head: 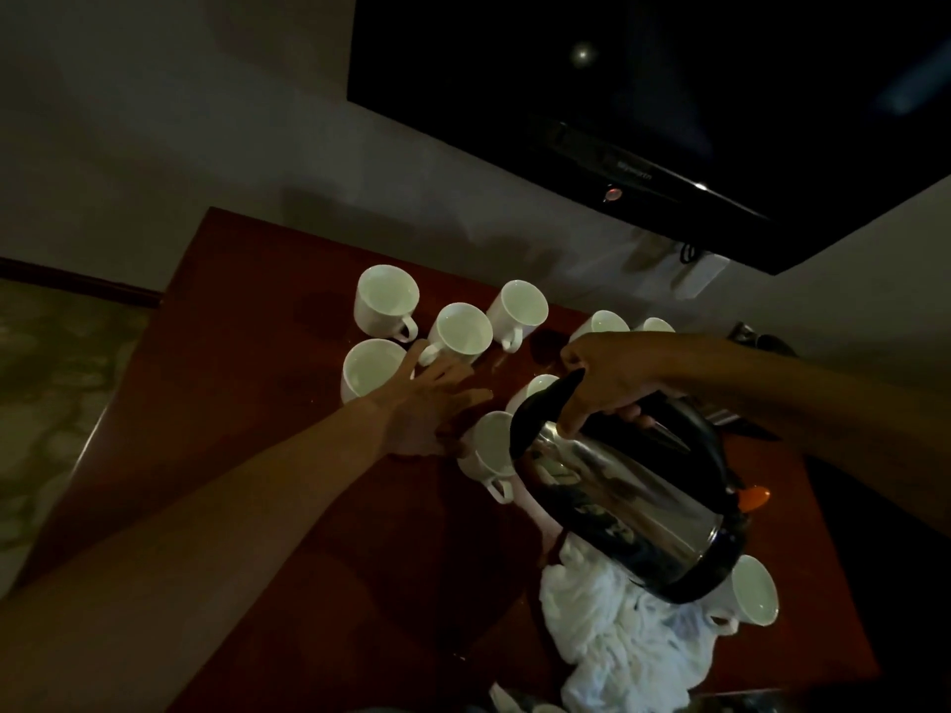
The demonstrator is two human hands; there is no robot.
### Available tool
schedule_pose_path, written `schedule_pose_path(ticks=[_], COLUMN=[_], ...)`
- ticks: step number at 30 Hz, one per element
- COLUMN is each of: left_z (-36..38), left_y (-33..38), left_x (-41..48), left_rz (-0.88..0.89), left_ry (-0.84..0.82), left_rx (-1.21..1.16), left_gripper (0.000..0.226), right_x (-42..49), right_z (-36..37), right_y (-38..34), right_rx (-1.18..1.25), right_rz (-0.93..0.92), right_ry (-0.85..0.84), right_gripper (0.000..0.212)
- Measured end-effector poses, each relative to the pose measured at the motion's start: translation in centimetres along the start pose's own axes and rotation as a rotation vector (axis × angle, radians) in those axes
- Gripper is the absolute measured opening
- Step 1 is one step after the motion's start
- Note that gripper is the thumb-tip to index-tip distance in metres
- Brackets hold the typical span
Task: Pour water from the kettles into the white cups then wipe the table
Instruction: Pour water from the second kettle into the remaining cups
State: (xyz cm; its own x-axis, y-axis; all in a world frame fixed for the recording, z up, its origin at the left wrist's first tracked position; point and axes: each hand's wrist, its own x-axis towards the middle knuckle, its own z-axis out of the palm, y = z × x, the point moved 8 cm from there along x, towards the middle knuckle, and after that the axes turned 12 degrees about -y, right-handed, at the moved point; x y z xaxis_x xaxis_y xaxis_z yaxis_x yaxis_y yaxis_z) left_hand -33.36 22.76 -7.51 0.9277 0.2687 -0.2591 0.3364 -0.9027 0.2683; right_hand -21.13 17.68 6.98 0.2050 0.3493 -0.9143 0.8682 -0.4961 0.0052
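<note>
Right hand (612, 373), in from the right: curls round the black handle (535, 409) of the steel kettle (628, 496) and holds it tilted in the air, top end towards the white cups, base lower and nearer, orange switch (754, 499) at the base of the handle. Left hand (432, 403): stretches out flat with fingers straight and spread, holding nothing, low over the red-brown surface (257, 403) among the cups; one fingertip close to the handle of the middle cup (460, 334), contact impossible to tell. Around that hand, upright: far-left cup (386, 295), near-left cup (370, 370), back cup (517, 311). Behind the right hand, mostly hidden by it: two rims (599, 321) (653, 325). Under the kettle's top end and partly blocked by it: a half-hidden cup (535, 391) and a nearer cup (489, 450), handle towards the camera. Below the kettle's base: crumpled white cloth (617, 640) on the surface, with a lone cup (754, 591) just beside it on the right. On the wall above: dark television (669, 95). At far left, beyond the surface's edge: patterned floor (51, 403).
</note>
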Motion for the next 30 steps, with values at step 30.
schedule_pose_path(ticks=[30], left_z=[0.7], left_y=[-0.3], left_x=[-0.6], left_rz=[-0.029], left_ry=[-0.035], left_rx=[0.062], left_gripper=[0.072], right_x=[2.5], right_z=[-0.9], right_y=[-3.5], right_rx=[-0.134], right_rz=[0.108], right_ry=[-0.095], right_gripper=[0.065])
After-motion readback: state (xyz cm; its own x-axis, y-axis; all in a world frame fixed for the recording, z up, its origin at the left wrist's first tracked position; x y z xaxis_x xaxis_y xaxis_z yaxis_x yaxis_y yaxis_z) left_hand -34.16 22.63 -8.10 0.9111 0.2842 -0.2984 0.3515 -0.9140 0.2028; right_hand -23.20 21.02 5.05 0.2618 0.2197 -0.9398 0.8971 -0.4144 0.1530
